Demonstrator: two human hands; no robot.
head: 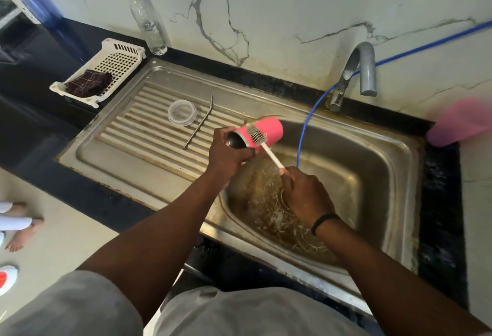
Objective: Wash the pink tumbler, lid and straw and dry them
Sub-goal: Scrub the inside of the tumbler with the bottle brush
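Right hand point(306, 197), low center, pinches the white bottle brush point(259, 137) by its handle end, while the left hand point(229, 153) curls round the pink tumbler point(262, 133) at its mouth, tipped sideways over the sink point(386, 175) so drips probably fall in. Lid point(182, 112) and straw point(199, 122) wait on the drainboard at center left, likely next.

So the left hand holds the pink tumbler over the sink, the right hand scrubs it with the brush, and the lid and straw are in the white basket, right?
Not quite. The head view shows the lid and straw lying on the ribbed drainboard, not in the white basket. The rest is right.
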